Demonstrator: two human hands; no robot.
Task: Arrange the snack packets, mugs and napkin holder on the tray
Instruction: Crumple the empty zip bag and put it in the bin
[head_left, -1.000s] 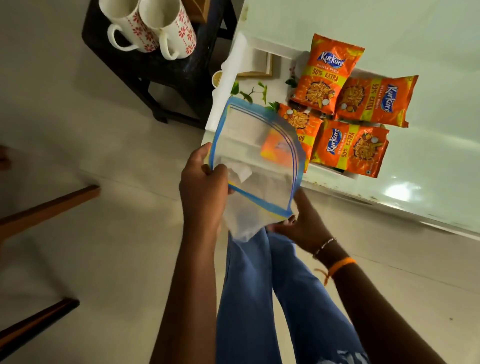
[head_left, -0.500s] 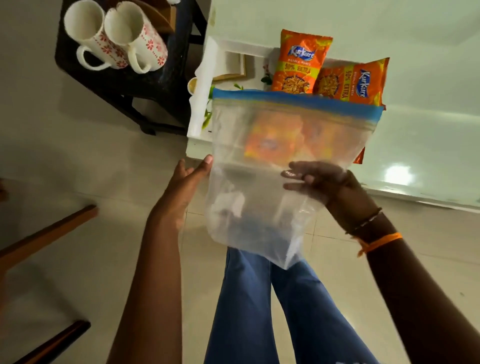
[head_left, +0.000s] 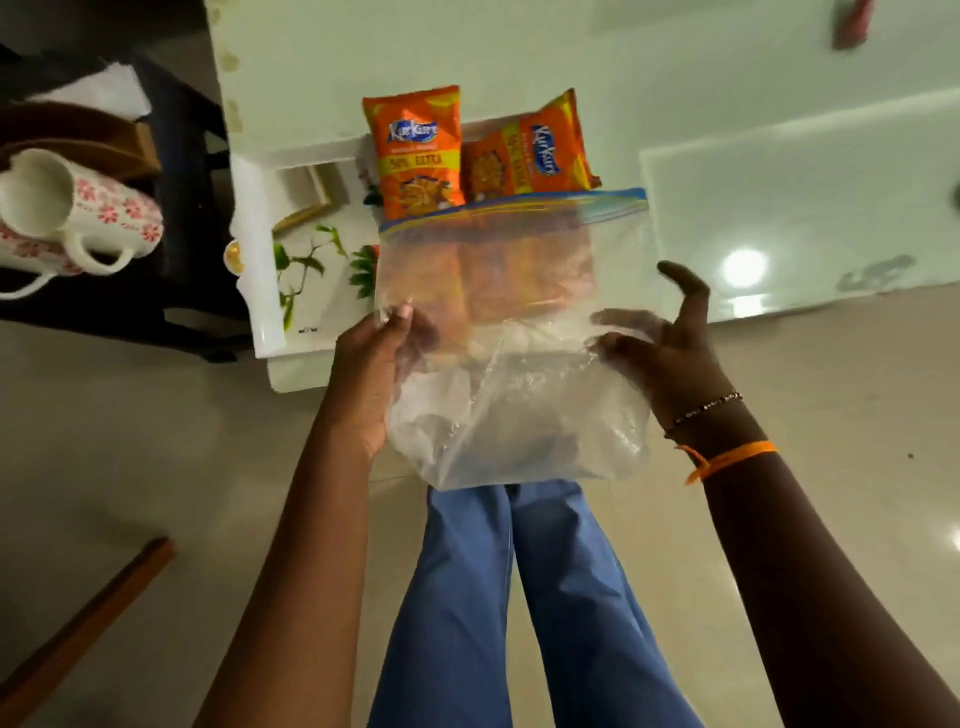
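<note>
The snack packets are lying on the white tray (head_left: 260, 249), which is sitting on the pale green table (head_left: 623, 78). One orange packet (head_left: 415, 150) is showing upright above the bag rim, and a second packet (head_left: 530, 156) is lying just beside it on its right, turned sideways. Further orange packets are showing only as blurred shapes through the plastic. The tray's bare part is displaying a printed leaf pattern.

A clear zip bag (head_left: 514, 338) with a blue closure strip is hanging in front of the tray, between both hands. The left hand (head_left: 369, 374) is gripping the bag's left edge, thumb and fingers pinching the plastic. The right hand (head_left: 670, 343) is touching the bag's right side with its fingers spread and curved; whether it is actually gripping cannot be told.

Two white mugs (head_left: 78, 218) with red flower print are lying tipped on a dark side table (head_left: 187, 197), well apart from the tray on its left. Blue trouser legs (head_left: 519, 597) are showing below the bag
</note>
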